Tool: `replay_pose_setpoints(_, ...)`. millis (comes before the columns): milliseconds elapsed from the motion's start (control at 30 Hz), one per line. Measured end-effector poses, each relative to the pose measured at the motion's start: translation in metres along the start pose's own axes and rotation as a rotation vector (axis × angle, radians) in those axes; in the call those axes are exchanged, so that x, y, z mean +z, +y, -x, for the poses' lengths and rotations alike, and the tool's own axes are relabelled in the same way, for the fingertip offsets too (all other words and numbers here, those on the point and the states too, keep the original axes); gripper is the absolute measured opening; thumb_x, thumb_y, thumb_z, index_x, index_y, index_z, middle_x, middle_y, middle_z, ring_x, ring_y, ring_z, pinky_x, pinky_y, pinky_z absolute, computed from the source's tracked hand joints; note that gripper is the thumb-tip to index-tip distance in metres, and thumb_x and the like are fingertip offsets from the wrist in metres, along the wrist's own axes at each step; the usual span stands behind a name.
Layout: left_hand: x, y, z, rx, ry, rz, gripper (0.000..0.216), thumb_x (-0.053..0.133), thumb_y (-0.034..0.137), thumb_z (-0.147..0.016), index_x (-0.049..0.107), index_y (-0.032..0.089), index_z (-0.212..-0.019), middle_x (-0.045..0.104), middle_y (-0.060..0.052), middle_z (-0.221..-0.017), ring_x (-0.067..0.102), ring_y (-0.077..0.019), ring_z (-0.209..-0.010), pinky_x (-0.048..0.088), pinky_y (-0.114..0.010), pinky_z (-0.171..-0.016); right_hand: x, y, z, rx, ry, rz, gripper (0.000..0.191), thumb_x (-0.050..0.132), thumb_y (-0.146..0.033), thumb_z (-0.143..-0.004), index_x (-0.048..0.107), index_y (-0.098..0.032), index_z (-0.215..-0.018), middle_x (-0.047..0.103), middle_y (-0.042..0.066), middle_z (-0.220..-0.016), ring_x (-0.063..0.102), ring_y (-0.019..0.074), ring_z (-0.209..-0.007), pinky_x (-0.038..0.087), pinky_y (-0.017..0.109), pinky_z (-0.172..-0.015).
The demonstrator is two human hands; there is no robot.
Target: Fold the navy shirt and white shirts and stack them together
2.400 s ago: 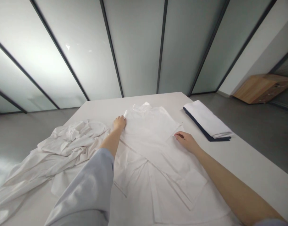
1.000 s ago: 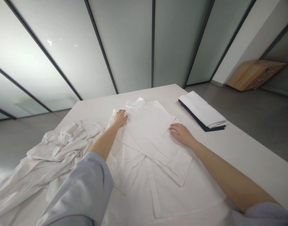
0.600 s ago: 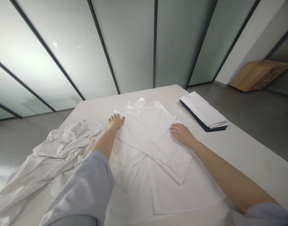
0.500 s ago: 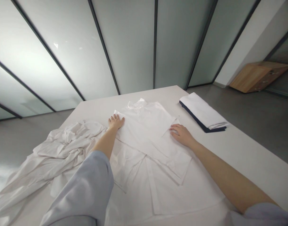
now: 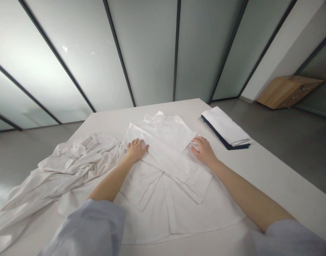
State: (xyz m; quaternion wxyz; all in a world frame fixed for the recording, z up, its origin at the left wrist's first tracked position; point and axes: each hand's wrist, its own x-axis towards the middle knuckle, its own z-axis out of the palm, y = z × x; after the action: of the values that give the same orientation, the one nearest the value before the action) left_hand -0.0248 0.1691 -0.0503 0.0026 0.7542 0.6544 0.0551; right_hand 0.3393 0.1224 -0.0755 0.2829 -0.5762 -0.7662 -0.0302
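Observation:
A white shirt (image 5: 179, 199) lies spread on the table, its collar at the far end and its sleeves crossed over the body. Fingers apart, my left hand (image 5: 137, 149) rests flat on the left part of the shirt, below the shoulder. My right hand (image 5: 203, 150) lies along the right edge near the other shoulder, fingertips touching the cloth and thumb apart from the fingers. Neither hand is gripping the fabric.
Left of the shirt, a heap of crumpled white cloth (image 5: 77, 167) hangs over the side of the pale table (image 5: 269, 177). Folded white and navy cloths (image 5: 227, 126) lie at the right. Frosted glass panels (image 5: 149, 49) and a wooden cabinet (image 5: 283, 91) stand beyond.
My left hand has slid from the shirt's left shoulder edge inward and toward me. My right hand has shifted only slightly. The shirt stays spread out.

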Motion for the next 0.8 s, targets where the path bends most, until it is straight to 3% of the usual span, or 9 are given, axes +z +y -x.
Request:
replay_pose_setpoints(167, 0.007, -0.009, 0.006, -0.003, -0.061, -0.035, 0.067, 0.028, 0.061, -0.093, 0.037, 0.022, -0.147, 0.029, -0.013, -0.157, 0.024, -0.0315, -0.145, 0.019, -0.048, -0.115, 0.002, -0.011, 0.0, -0.043, -0.273, 0.087, 0.042, 0.046, -0.03, -0.089, 0.058, -0.019, -0.129, 0.05, 0.014, -0.141, 0.045, 0.0291, -0.131, 0.038, 0.045, -0.105)
replay_pose_setpoints(367, 0.005, -0.004, 0.012, 0.008, -0.071, -0.083, 0.071, 0.02, 0.062, -0.094, 0.03, 0.019, -0.15, 0.025, -0.016, -0.158, 0.02, -0.0332, -0.146, 0.019, -0.051, -0.115, 0.006, -0.006, 0.004, -0.006, -0.361, 0.188, 0.057, 0.04, -0.05, -0.094, 0.045, -0.022, -0.143, 0.038, 0.011, -0.153, 0.032, 0.0296, -0.141, 0.03, 0.045, -0.112)
replay_pose_setpoints(500, 0.005, 0.0, 0.021, 0.004, -0.105, -0.11, 0.072, 0.017, 0.061, -0.095, 0.026, 0.018, -0.152, 0.021, -0.017, -0.159, 0.019, -0.0344, -0.146, 0.02, -0.054, -0.113, 0.001, -0.008, 0.014, -0.02, -0.401, 0.263, 0.061, 0.029, -0.055, -0.096, 0.044, -0.021, -0.144, 0.036, 0.011, -0.154, 0.032, 0.0288, -0.141, 0.03, 0.046, -0.112)
replay_pose_setpoints(633, 0.0, 0.004, 0.033, 0.043, -0.086, -0.146, 0.072, 0.022, 0.063, -0.094, 0.029, 0.018, -0.15, 0.025, -0.018, -0.157, 0.024, -0.0366, -0.143, 0.024, -0.055, -0.11, -0.018, -0.022, 0.016, -0.043, -0.396, 0.336, 0.056, 0.028, -0.053, -0.097, 0.054, -0.022, -0.136, 0.045, 0.012, -0.148, 0.044, 0.0288, -0.134, 0.033, 0.047, -0.108)
replay_pose_setpoints(733, -0.011, 0.006, 0.034, 0.091, -0.069, -0.169, 0.07, 0.025, 0.065, -0.092, 0.042, 0.019, -0.142, 0.043, -0.018, -0.147, 0.039, -0.0357, -0.134, 0.027, -0.053, -0.108, -0.035, -0.033, 0.002, -0.05, -0.466, 0.37, 0.049, 0.033, -0.052, -0.097, 0.065, -0.024, -0.119, 0.064, 0.012, -0.126, 0.058, 0.0275, -0.118, 0.04, 0.044, -0.101)
replay_pose_setpoints(800, -0.018, 0.006, 0.026, 0.108, -0.053, -0.166, 0.066, 0.026, 0.064, -0.093, 0.049, 0.02, -0.136, 0.054, -0.015, -0.137, 0.049, -0.0325, -0.125, 0.03, -0.049, -0.107, -0.04, -0.038, -0.015, -0.033, -0.497, 0.371, 0.045, 0.038, -0.051, -0.095, 0.067, -0.022, -0.116, 0.069, 0.012, -0.117, 0.062, 0.027, -0.11, 0.043, 0.041, -0.097)
